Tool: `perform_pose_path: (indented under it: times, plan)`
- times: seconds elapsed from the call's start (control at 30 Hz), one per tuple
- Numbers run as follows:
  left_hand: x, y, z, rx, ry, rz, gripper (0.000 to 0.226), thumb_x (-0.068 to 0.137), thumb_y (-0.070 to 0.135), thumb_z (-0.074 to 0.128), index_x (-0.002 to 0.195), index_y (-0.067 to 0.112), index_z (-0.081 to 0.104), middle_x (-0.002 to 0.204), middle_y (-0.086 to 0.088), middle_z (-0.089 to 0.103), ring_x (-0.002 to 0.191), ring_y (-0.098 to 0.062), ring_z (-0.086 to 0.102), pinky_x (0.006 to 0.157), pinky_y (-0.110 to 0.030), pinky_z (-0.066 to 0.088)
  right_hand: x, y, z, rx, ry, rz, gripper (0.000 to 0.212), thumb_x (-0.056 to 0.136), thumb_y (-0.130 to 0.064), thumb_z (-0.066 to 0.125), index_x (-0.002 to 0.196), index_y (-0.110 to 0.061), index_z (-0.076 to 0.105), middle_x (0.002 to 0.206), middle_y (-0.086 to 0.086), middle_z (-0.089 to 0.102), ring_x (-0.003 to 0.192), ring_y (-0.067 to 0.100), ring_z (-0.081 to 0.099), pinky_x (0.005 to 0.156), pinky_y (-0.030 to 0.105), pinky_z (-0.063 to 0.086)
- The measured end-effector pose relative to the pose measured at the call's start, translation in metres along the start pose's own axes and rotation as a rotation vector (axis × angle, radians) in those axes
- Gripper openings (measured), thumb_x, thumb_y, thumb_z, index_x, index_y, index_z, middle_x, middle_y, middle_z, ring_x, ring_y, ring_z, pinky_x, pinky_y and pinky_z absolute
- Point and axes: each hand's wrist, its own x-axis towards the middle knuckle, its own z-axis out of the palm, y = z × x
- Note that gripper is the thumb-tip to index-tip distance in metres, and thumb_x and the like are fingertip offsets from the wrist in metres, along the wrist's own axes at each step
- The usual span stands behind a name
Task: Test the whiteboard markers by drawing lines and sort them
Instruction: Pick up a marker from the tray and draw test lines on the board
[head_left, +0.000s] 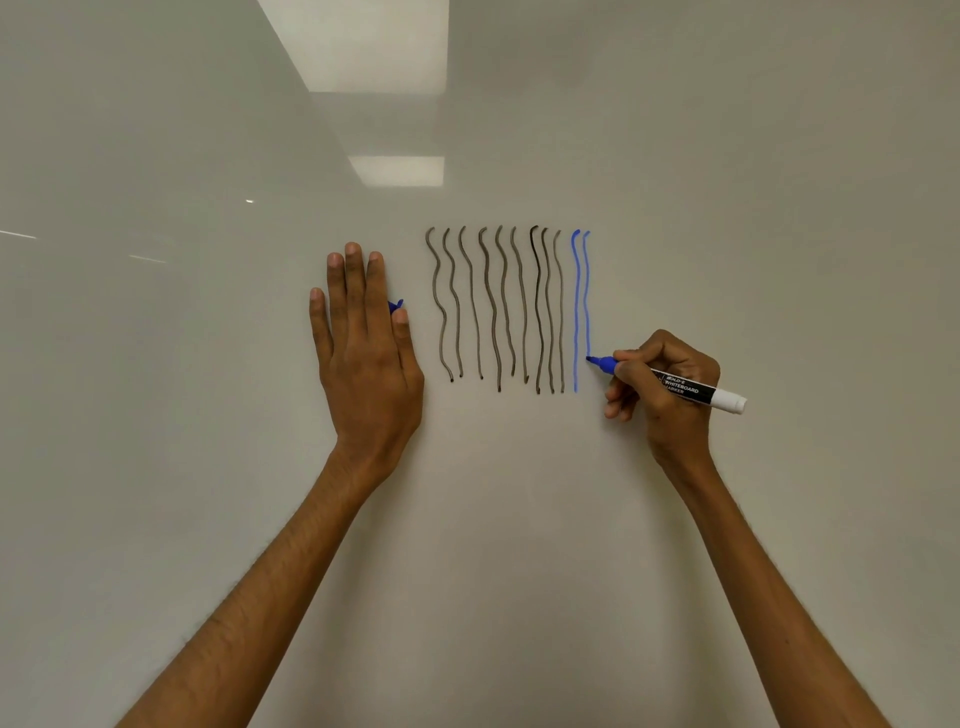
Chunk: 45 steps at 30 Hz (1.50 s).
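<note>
On the whiteboard (524, 530), my right hand (667, 382) grips the marker (688, 391), tip touching it; left hand (363, 358) pressed flat.

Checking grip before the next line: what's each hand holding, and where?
Right hand grips the marker just behind its blue tip. Left hand lies flat on the whiteboard; a blue cap peeks by its thumb, hold unclear.

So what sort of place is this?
Likely an office or meeting room: a glossy whiteboard fills the view, rectangular ceiling lights reflect in it, and the right hand draws test lines with a blue whiteboard marker.
</note>
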Motion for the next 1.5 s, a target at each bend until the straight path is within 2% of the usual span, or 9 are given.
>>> perform_pose_path:
  times: [0.1,0.23,0.4,0.53,0.77,0.9,1.03,1.2,1.5]
  plan:
    - [0.000,0.000,0.000,-0.002,0.002,-0.004,0.050,0.108,0.018,0.029,0.155,0.003,0.022,0.163,-0.015,0.019,0.153,-0.027,0.013,0.125,-0.041,0.006,-0.002,0.001,-0.002,0.009,-0.027,0.020,0.016,0.077,-0.022,0.063,0.071,-0.008,0.062,0.054,0.004,0.063,0.039,0.020,0.057,0.039,0.019,0.044]
    - [-0.001,0.000,0.001,-0.008,0.003,-0.005,0.050,0.108,0.019,0.029,0.155,0.003,0.022,0.163,-0.015,0.020,0.152,-0.027,0.013,0.125,-0.042,0.007,-0.003,0.000,-0.002,-0.004,-0.036,0.067,0.020,0.074,-0.025,0.063,0.066,-0.007,0.060,0.050,0.003,0.060,0.035,0.018,0.054,0.037,0.017,0.040]
    - [-0.001,0.000,0.000,-0.004,0.004,-0.006,0.050,0.108,0.018,0.030,0.155,0.003,0.022,0.163,-0.015,0.019,0.153,-0.027,0.013,0.125,-0.041,0.006,-0.004,-0.001,-0.006,-0.039,-0.055,0.095,0.018,0.079,-0.007,0.060,0.062,-0.008,0.055,0.046,0.005,0.056,0.033,0.017,0.050,0.036,0.017,0.038]
    - [-0.001,0.000,0.000,-0.015,0.004,-0.006,0.050,0.108,0.017,0.030,0.155,0.003,0.022,0.163,-0.015,0.019,0.153,-0.027,0.013,0.125,-0.041,0.006,-0.005,-0.001,-0.007,-0.065,-0.057,0.109,0.019,0.079,-0.004,0.058,0.061,-0.003,0.053,0.047,0.018,0.052,0.033,0.018,0.049,0.035,0.017,0.037]
    - [-0.001,0.000,0.000,-0.012,-0.002,-0.007,0.051,0.108,0.018,0.029,0.155,0.003,0.021,0.163,-0.015,0.019,0.153,-0.027,0.013,0.125,-0.043,0.007,0.003,-0.012,-0.006,0.049,-0.033,0.122,0.012,0.086,-0.008,0.056,0.074,-0.006,0.057,0.055,0.006,0.063,0.038,0.022,0.055,0.039,0.022,0.042]
    - [-0.001,0.000,0.000,-0.012,-0.007,-0.010,0.050,0.108,0.017,0.031,0.155,0.002,0.022,0.163,-0.015,0.019,0.153,-0.027,0.013,0.125,-0.044,0.008,0.009,-0.019,0.001,0.069,-0.016,0.123,0.011,0.086,-0.017,0.065,0.083,-0.007,0.061,0.065,0.005,0.068,0.045,0.021,0.059,0.043,0.024,0.046]
    - [-0.001,0.001,0.000,-0.010,-0.007,-0.010,0.051,0.108,0.017,0.031,0.155,0.002,0.021,0.163,-0.015,0.019,0.153,-0.027,0.012,0.125,-0.043,0.007,0.025,-0.031,0.006,0.083,0.042,0.126,0.007,0.091,-0.007,0.067,0.089,-0.010,0.061,0.070,0.005,0.069,0.048,0.020,0.060,0.044,0.024,0.045]
    - [-0.001,0.001,0.000,-0.012,-0.010,-0.010,0.052,0.107,0.017,0.031,0.155,0.000,0.020,0.163,-0.015,0.019,0.153,-0.027,0.012,0.125,-0.045,0.009,0.058,-0.050,0.021,0.073,0.092,0.085,0.013,0.092,-0.010,0.065,0.090,-0.018,0.056,0.072,0.005,0.068,0.051,0.020,0.063,0.044,0.023,0.044]
    - [-0.003,0.000,0.002,0.002,0.006,0.003,0.052,0.107,0.017,0.031,0.153,-0.004,0.020,0.162,-0.019,0.020,0.152,-0.030,0.015,0.125,-0.044,0.009,0.065,-0.047,0.027,0.068,0.126,0.113,0.013,0.092,-0.009,0.066,0.087,-0.016,0.057,0.068,0.002,0.068,0.051,0.018,0.064,0.042,0.021,0.043]
